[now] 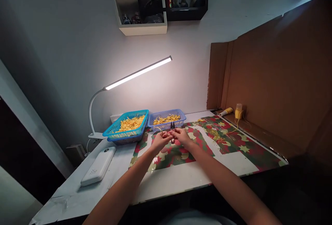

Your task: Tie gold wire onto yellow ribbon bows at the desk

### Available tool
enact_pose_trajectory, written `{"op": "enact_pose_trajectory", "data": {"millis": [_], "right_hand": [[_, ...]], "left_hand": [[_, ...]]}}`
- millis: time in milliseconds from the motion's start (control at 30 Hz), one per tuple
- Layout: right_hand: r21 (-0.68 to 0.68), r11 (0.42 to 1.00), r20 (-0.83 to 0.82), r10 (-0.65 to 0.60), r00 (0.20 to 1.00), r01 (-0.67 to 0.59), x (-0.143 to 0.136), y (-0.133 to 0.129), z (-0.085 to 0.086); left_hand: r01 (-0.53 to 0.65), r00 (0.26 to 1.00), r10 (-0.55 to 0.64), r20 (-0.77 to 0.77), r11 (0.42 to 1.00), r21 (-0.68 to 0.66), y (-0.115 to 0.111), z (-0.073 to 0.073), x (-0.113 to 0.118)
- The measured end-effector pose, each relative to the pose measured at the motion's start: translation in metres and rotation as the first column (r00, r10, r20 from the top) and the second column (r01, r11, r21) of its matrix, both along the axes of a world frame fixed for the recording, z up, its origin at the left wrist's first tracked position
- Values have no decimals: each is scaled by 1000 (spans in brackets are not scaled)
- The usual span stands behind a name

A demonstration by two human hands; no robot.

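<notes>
Above the patterned sheet (198,141), the left hand (162,137) pinches a thin pale strand (156,128), probably light, pliable and best taken near its end, while the right hand (182,136) grips small dark-bladed scissors (172,125), likely stiff.

White table (153,191) with patterned sheet (177,156), white power bank (99,167), teal basket (142,112) of yellow pieces, blue-purple basket (183,118), small yellow-green scraps (215,136)

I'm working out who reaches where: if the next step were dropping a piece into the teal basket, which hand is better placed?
Probably the left hand: it is nearer the teal basket. The right hand is farther across, and the small dark-bladed scissors are at its fingers.
</notes>
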State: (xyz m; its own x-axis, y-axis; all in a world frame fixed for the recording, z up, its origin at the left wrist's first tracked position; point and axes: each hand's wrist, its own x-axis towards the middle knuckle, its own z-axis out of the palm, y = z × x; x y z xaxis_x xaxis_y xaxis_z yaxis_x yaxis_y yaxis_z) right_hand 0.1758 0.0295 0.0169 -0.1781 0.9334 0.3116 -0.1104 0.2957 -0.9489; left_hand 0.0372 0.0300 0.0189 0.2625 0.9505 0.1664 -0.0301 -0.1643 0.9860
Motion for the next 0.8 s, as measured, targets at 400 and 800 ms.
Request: {"op": "enact_pose_trajectory", "data": {"millis": [400, 800], "right_hand": [[255, 825, 838, -449, 310, 505, 65, 15, -25], [253, 792, 892, -413, 183, 555, 66, 13, -31]], "left_hand": [[-65, 997, 59, -57, 991, -118, 4, -19, -20], [-103, 950, 123, -287, 991, 83, 10, -18, -35]]}}
